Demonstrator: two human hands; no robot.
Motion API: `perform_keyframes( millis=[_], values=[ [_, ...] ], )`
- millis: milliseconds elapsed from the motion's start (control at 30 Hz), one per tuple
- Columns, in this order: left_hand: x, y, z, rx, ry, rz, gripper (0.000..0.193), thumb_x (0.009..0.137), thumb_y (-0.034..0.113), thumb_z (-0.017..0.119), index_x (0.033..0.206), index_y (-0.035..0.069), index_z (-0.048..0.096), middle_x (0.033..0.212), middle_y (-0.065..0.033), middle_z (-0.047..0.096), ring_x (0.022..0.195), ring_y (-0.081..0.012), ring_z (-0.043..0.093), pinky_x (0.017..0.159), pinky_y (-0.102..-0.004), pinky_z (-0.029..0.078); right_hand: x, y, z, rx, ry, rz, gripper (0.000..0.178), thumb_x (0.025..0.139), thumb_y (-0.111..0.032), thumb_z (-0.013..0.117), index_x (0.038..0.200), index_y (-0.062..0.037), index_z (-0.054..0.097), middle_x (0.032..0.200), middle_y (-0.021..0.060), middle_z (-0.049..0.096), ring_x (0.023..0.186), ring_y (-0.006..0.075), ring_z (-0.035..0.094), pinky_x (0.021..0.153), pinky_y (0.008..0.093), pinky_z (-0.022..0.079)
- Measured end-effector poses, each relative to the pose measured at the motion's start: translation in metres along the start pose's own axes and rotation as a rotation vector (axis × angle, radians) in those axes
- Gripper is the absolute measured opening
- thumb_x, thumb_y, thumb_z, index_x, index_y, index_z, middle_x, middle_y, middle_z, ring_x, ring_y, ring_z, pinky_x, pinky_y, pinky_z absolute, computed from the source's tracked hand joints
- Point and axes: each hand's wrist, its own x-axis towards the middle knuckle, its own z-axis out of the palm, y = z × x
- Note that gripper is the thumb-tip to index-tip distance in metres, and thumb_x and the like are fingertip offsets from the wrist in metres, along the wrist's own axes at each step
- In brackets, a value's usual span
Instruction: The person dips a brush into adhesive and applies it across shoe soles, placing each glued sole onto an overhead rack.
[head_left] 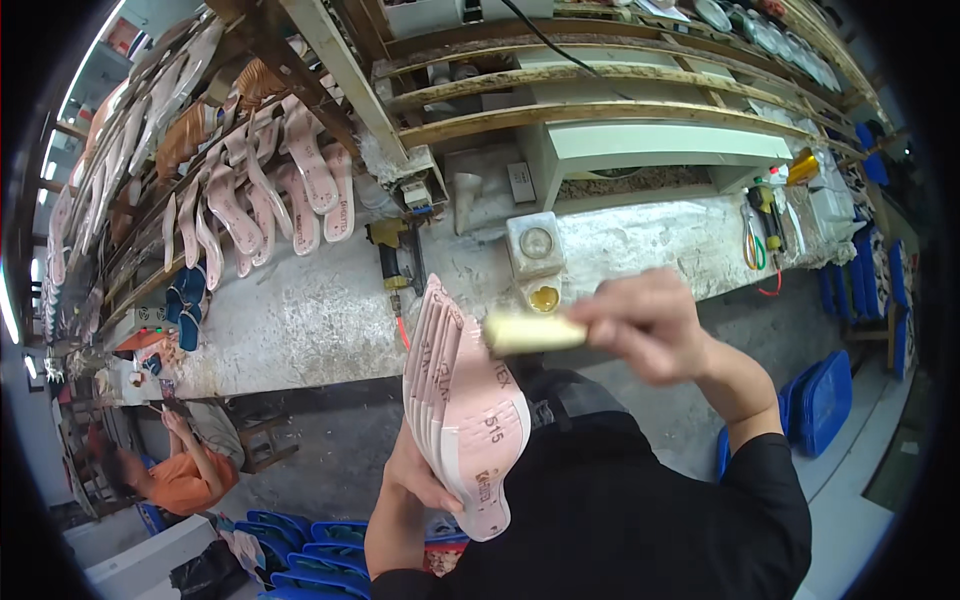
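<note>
Centre to lower centre: left hand [428, 482] pinches the insoles [488, 425] near their lower ends, fanned seemingly to bare each edge; right hand [648, 325], right of centre, grips the blurred brush [540, 334].

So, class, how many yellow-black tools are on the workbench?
2: one yellow-black tool beyond the pink insole stack, another tool toward the right end of the workbench. Others may be hidden.

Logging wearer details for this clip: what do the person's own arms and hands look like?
Black sleeves end near the elbows, leaving both forearms bare. The left hand and right hand wear no gloves; no watch or bracelet shows.
</note>
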Motion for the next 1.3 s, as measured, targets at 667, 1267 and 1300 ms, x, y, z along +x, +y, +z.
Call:
perform_keyframes(
  millis=[667, 1267, 1300],
  values=[
    [-0.007, 0.019, -0.044, -0.165, 0.075, 0.138, 0.109, 0.062, 0.033, 0.096, 0.145, -0.007, 0.037, 0.119, -0.0262, 0.063, 0.089, -0.0316, 0.070, 0.068, -0.0401, 0.059, 0.054, -0.046, 0.002, 0.076, -0.301, -0.027, 0.020, 0.091, -0.009, 0.073, 0.109, -0.0020, 0.077, 0.072, 0.0088, 0.071, 0.059, 0.0174, 0.064, 0.053, 0.0322, 0.048],
    [0.003, 0.073, -0.068, 0.087, -0.038, 0.102, 0.103, 0.051, 0.020, 0.098, 0.136, -0.010, 0.049, 0.118, -0.0154, 0.067, 0.104, -0.0203, 0.068, 0.086, -0.0341, 0.057, 0.076, -0.075, 0.078, -0.406, -0.093, 0.042, 0.021, 0.086, -0.004, 0.075, 0.107, -0.0029, 0.077, 0.066, 0.0093, 0.065, 0.053, 0.0218, 0.064, 0.049, 0.0326, 0.046],
    [0.002, 0.074, -0.070, 0.089, -0.038, 0.113, 0.103, 0.051, 0.020, 0.098, 0.136, -0.010, 0.049, 0.118, -0.0154, 0.067, 0.104, -0.0203, 0.068, 0.086, -0.0341, 0.057, 0.079, -0.071, 0.079, -0.419, -0.069, 0.053, 0.021, 0.087, -0.004, 0.075, 0.108, -0.0033, 0.077, 0.065, 0.0096, 0.065, 0.054, 0.0220, 0.063, 0.049, 0.0328, 0.045]
  ],
)
